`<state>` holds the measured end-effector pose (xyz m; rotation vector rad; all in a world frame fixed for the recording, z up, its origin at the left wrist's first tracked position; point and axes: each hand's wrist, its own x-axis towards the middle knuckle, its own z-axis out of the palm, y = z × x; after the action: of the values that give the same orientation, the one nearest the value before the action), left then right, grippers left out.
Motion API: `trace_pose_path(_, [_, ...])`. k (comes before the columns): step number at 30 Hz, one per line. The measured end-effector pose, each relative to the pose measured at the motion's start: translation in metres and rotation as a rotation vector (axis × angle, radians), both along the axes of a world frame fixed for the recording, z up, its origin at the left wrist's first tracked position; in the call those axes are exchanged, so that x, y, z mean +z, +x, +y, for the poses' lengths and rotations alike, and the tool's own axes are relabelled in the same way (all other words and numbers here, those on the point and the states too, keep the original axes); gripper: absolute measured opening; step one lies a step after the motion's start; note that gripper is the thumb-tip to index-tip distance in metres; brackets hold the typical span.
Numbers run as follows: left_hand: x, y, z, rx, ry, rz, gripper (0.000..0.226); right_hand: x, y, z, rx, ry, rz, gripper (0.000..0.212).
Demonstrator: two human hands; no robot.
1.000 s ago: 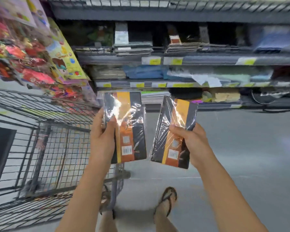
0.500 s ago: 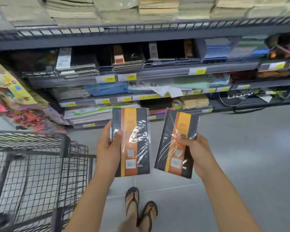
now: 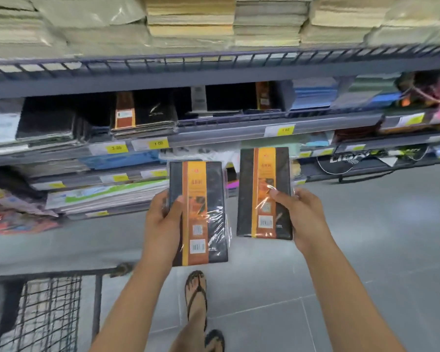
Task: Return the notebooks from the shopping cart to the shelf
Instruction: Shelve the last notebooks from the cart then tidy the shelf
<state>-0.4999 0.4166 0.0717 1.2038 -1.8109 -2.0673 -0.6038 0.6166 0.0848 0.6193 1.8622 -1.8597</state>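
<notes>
I hold two black notebooks with orange bands, both wrapped in clear film. My left hand (image 3: 163,222) grips the left notebook (image 3: 203,214) by its left edge, thumb on the cover. My right hand (image 3: 302,219) grips the right notebook (image 3: 249,194) by its right edge, held a little higher. Both are upright in front of the shelf unit (image 3: 315,123). On the middle shelf lie stacks of similar black notebooks (image 3: 148,115). The wire shopping cart (image 3: 48,308) is at the bottom left, below my left forearm.
Stacks of beige paper pads (image 3: 188,21) fill the top shelf. Lower shelves carry blue and white paper goods (image 3: 117,161) and yellow price tags. Colourful packets (image 3: 15,219) lie at the lower left. My sandalled feet (image 3: 196,295) stand on grey floor tiles.
The view has swung up and closer to the shelves. Both notebooks have risen toward the middle shelf, the right one straightened upright. The cart has dropped to the bottom left corner.
</notes>
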Motion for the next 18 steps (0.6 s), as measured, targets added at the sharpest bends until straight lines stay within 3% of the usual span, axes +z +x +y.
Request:
trace_pose_path(5, [-0.029,-0.05,0.004,0.059,0.02,-0.02,0.01,-0.024,-0.062,-0.002,-0.069,-0.033,0.026,0.011])
trace_pose_path(14, [-0.076,-0.112,0.02,0.172,0.076,0.004,0.013,-0.063,-0.179,-0.021,0.045,-0.106,0.06,0.02])
trace_pose_path(18, [-0.091,-0.132,0.032,0.226,0.094,0.001,0.011,-0.068,-0.216,-0.029,0.085,-0.021,0.032,0.022])
